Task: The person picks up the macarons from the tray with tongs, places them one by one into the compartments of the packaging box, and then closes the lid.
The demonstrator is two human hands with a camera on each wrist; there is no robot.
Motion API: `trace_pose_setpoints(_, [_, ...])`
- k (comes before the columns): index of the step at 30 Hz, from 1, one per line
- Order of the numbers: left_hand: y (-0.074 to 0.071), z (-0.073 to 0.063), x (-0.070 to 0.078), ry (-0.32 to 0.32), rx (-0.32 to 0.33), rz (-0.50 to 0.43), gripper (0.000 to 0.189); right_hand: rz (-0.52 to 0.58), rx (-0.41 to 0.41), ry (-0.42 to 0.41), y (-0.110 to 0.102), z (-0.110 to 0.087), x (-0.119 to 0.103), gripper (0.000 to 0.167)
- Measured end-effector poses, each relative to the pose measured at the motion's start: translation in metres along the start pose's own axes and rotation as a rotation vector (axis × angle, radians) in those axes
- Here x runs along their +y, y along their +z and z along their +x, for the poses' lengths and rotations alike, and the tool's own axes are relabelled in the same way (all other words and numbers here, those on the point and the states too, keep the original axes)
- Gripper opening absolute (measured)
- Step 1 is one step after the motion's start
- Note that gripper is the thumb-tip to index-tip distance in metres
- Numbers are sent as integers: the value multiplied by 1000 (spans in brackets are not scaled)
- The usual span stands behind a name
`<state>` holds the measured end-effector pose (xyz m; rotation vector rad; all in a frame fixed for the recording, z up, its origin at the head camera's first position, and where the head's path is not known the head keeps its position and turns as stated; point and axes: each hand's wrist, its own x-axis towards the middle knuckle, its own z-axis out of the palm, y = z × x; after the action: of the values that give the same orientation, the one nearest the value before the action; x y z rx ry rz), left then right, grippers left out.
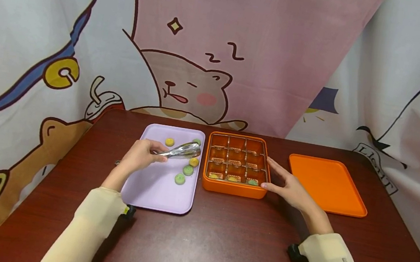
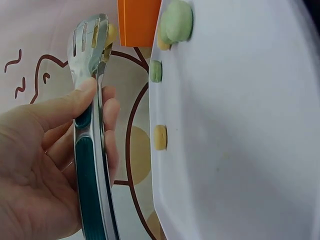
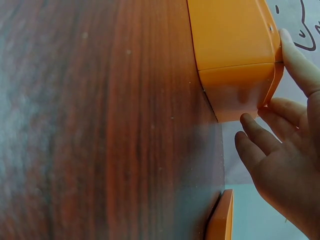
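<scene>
My left hand [image 1: 142,157] grips metal tongs [image 1: 183,150] with teal handle inlays above the lilac tray [image 1: 154,192]. In the left wrist view a small yellow round piece [image 2: 111,34] shows between the tong tips. Several macaron-like pieces lie on the tray, among them a green one [image 1: 179,179] and a yellow one [image 1: 169,142]. Right of the tray stands an orange box [image 1: 234,189] with a clear divided insert; its front row holds yellow and green pieces. The fingers and thumb of my right hand [image 1: 291,190] rest against the box's right side and near corner.
A flat orange lid [image 1: 326,186] lies at the right of the dark wooden table [image 1: 210,246]. Behind the table hangs a curtain [image 1: 275,60] printed with cartoon animals. The tray and box stand close together.
</scene>
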<state>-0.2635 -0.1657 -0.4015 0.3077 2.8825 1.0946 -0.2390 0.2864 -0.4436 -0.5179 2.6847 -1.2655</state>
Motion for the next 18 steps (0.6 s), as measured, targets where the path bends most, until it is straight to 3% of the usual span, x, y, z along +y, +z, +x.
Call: trace_pose_setpoints(18, [13,16,24,119,12,-28,21,-2,-3,3,-1,0,-2,82])
